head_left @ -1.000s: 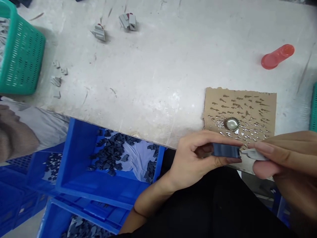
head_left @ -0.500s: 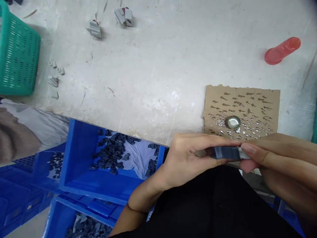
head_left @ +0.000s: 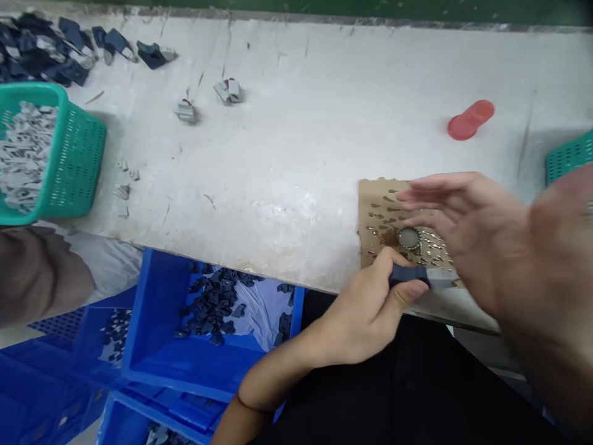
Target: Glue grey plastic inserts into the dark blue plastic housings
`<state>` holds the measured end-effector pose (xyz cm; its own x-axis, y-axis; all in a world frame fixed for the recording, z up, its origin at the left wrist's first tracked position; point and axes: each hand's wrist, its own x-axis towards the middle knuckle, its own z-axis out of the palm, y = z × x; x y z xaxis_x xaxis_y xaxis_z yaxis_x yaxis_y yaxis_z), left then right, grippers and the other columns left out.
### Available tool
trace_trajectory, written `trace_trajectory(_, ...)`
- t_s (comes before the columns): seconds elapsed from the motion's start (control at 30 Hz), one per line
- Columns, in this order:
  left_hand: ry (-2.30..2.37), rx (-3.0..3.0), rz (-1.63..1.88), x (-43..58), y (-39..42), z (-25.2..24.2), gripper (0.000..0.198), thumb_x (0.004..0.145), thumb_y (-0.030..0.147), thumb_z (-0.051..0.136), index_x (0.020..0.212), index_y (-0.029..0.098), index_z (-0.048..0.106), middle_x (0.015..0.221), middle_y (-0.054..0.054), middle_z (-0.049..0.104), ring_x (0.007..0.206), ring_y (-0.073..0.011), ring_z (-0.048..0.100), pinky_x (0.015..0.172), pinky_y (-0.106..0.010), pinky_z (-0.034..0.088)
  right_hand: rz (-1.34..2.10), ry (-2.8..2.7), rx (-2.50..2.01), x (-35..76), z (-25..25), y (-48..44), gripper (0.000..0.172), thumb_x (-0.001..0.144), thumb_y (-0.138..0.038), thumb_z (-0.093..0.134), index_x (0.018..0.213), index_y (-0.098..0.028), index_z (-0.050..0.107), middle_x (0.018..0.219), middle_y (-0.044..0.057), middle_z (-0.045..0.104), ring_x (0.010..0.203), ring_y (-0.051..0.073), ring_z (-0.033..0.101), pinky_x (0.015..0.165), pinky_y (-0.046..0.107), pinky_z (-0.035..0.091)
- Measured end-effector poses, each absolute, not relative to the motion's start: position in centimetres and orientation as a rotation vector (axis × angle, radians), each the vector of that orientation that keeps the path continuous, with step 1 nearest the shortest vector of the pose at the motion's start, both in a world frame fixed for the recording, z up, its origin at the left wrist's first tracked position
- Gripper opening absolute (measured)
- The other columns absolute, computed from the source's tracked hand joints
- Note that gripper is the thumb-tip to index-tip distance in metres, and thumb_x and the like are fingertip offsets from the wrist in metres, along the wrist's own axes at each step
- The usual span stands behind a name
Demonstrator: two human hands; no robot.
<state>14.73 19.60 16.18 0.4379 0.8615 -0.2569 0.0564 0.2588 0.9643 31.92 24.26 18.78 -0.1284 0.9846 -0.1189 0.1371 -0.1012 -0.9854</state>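
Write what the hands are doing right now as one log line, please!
left hand: pinches dark blue block with grey tip | right hand: open, over brown cardboard sheet | on it: round metal bottle cap

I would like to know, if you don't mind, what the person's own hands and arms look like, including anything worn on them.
The left hand and the right hand, which is blurred, are both bare, with no gloves. The left forearm has no sleeve and wears a thin dark band. A black garment covers the lap.
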Motion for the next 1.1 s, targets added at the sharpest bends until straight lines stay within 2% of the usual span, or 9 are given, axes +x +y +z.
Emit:
trace_trajectory(0.1,0.938,1.245,0.718,15.8,19.2,16.3,0.004,0.101,0.02,0.051,0.103,0.022,0.047,0.096,-0.003,0.061,0.085,-0.0173,0.063,0.078,-0.031,0.054,1.465,-1.279,-1.36,30.5,18.7,23.8,0.078,0.101,-0.083,0.016,0.121,-0.035,0.075,0.136,0.002,0.07,0.137,0.028,0.06,0.117,0.047,0.051)
trace_trajectory(0.23,0.916,1.317,0.701,16.2,19.9,16.5,0.027,0.087,0.003,0.051,0.107,0.021,0.047,0.11,-0.008,0.061,0.095,-0.0185,0.065,0.083,-0.032,0.063,1.521,-1.22,-1.294,29.8,17.6,22.7,0.065,0.102,-0.08,0.028,0.123,-0.039,0.073,0.137,0.002,0.069,0.131,0.03,0.064,0.117,0.052,0.049)
trace_trajectory(0.4,0.791,1.559,0.399,15.7,24.1,19.3,0.012,0.096,0.012,0.049,0.103,0.02,0.056,0.102,-0.007,0.067,0.089,-0.0194,0.067,0.078,-0.034,0.059,1.298,-1.216,-1.219,31.9,17.2,22.5,0.063,0.106,-0.075,0.024,0.132,-0.039,0.069,0.138,0.001,0.068,0.131,0.029,0.061,0.115,0.053,0.048)
trace_trajectory(0.47,0.838,1.743,0.321,15.3,28.9,20.4,0.011,0.099,0.018,0.052,0.1,0.02,0.062,0.1,-0.007,0.069,0.091,-0.0206,0.066,0.082,-0.036,0.057,1.019,-1.224,-1.254,35.5,18.0,22.5,0.05,0.108,-0.067,0.034,0.131,-0.039,0.069,0.135,0.002,0.069,0.127,0.029,0.063,0.108,0.052,0.051)
trace_trajectory(0.6,1.516,1.982,0.611,15.6,44.9,20.3,0.006,0.094,0.021,0.064,0.095,0.017,0.069,0.095,-0.007,0.07,0.093,-0.0221,0.065,0.09,-0.037,0.051,0.325,-1.314,-1.891,46.4,18.8,21.8,0.026,0.1,-0.052,0.062,0.116,-0.035,0.074,0.111,0.003,0.077,0.099,0.03,0.073,0.083,0.047,0.057)
trace_trajectory(0.7,1.945,1.777,0.897,17.3,56.7,18.5,0.029,0.091,0.029,0.075,0.115,0.017,0.063,0.1,-0.005,0.069,0.089,-0.0192,0.065,0.088,-0.033,0.051,0.362,-1.703,-2.054,52.4,17.1,21.6,0.03,0.096,-0.053,0.057,0.109,-0.031,0.073,0.096,0.007,0.076,0.077,0.03,0.071,0.057,0.041,0.052)
trace_trajectory(0.93,2.156,1.714,0.849,20.5,64.5,15.2,0.02,0.09,0.026,0.074,0.083,0.014,0.059,0.111,-0.016,0.069,0.124,-0.0286,0.06,0.11,-0.043,0.044,0.634,-1.866,-1.981,52.7,14.4,22.5,0.028,0.094,-0.045,0.059,0.113,-0.032,0.073,0.111,0.007,0.075,0.093,0.031,0.073,0.063,0.041,0.058)
trace_trajectory(1.03,2.165,1.768,0.831,18.1,61.2,16.6,0.033,0.099,0.035,0.065,0.099,0.002,0.062,0.119,-0.014,0.067,0.135,-0.0243,0.054,0.116,-0.044,0.037,0.678,-1.894,-1.947,52.4,14.7,22.5,0.025,0.096,-0.042,0.053,0.108,-0.031,0.072,0.107,0.007,0.077,0.099,0.033,0.073,0.07,0.045,0.06)
trace_trajectory(1.1,2.159,1.809,0.845,15.2,56.6,18.2,0.04,0.103,0.037,0.062,0.122,0.001,0.061,0.124,-0.012,0.067,0.128,-0.0219,0.059,0.113,-0.044,0.042,0.7,-1.903,-1.923,52.4,14.7,22.6,0.024,0.096,-0.037,0.051,0.106,-0.031,0.072,0.107,0.006,0.078,0.103,0.034,0.073,0.077,0.047,0.061)
